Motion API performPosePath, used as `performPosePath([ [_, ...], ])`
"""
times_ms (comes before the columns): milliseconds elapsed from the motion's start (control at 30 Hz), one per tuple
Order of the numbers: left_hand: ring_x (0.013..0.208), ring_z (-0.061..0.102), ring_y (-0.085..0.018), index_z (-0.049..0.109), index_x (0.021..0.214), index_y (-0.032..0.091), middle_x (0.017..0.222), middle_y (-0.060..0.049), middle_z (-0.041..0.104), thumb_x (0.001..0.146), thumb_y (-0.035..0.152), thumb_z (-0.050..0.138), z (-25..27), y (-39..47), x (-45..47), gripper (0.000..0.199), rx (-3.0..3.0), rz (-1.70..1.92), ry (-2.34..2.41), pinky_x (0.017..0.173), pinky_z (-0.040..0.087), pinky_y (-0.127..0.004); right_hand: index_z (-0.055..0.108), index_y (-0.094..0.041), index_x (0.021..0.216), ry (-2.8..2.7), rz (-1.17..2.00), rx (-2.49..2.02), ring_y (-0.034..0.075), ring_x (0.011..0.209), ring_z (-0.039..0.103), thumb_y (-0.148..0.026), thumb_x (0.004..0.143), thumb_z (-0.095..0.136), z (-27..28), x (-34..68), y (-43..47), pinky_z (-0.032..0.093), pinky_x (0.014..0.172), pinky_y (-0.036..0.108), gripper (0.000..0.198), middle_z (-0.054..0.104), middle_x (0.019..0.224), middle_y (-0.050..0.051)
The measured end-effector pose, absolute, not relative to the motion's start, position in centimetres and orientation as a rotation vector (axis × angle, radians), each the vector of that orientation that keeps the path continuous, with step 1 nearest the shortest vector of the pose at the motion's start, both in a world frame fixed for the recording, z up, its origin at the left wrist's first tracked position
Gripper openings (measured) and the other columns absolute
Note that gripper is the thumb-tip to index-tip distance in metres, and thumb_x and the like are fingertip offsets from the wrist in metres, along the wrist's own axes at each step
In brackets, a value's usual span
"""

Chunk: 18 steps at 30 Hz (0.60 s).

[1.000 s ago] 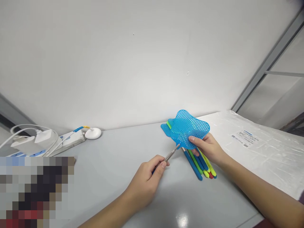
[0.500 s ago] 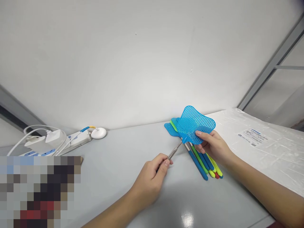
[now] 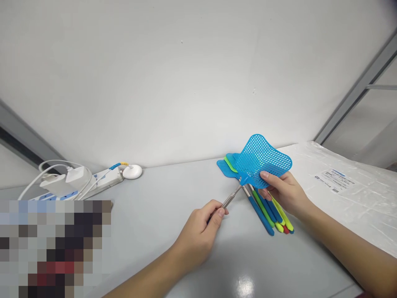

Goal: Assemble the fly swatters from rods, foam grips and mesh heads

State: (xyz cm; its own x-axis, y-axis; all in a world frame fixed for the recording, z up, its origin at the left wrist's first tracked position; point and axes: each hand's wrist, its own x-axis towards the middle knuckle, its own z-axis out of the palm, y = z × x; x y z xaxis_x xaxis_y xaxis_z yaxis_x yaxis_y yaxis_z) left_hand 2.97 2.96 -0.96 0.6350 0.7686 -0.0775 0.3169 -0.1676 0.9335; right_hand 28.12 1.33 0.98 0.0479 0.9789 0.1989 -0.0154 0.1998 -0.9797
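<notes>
A blue fly swatter (image 3: 263, 157) with a perforated, wavy-edged head is held up between both hands. My left hand (image 3: 203, 229) is closed around its metal shaft, and the handle end is hidden in the fist. My right hand (image 3: 285, 191) pinches the lower right edge of the head, thumb on top. Beneath and behind lies a pile of other fly swatters on the table, with blue and green heads (image 3: 228, 167) at the back. Their blue, green, yellow and red handles (image 3: 262, 215) point toward me.
At the left is a white power strip (image 3: 105, 182) with plugged-in adapters and looping cables, beside a round white device (image 3: 132, 171). White plastic-wrapped packaging with a label (image 3: 335, 181) covers the right side. The wall (image 3: 186, 91) rises behind the grey table (image 3: 167, 194). The lower left is pixelated.
The swatter's head has shifted right and slightly up, looking more spread out. Both hands keep their grips, and the whole view has moved a little.
</notes>
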Motion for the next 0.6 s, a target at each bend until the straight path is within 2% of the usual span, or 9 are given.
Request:
performPosePath([
  [367, 0.061, 0.035, -0.011, 0.061, 0.096, 0.022, 0.065, 0.005, 0.039, 0.097, 0.054, 0.038, -0.7, 3.1, 3.3, 0.039, 1.803, 0.501, 0.918, 0.056, 0.027, -0.025, 0.055, -0.020, 0.069, -1.421, 1.076, -1.064, 0.012, 0.049, 0.048, -0.036, 0.091, 0.059, 0.3, 30.4, 2.6, 0.038, 0.050, 0.028, 0.028, 0.053, 0.057, -0.003],
  [600, 0.055, 0.031, -0.011, 0.061, 0.098, 0.022, 0.060, 0.006, 0.035, 0.098, 0.053, 0.033, -1.0, 3.1, 3.1, 0.041, 1.833, 0.476, 0.922, 0.054, 0.025, -0.025, 0.049, -0.019, 0.063, -1.494, 1.140, -1.157, 0.009, 0.048, 0.038, -0.040, 0.091, 0.059, 0.1, 30.9, 2.6, 0.028, 0.048, 0.027, 0.036, 0.045, 0.052, -0.004],
])
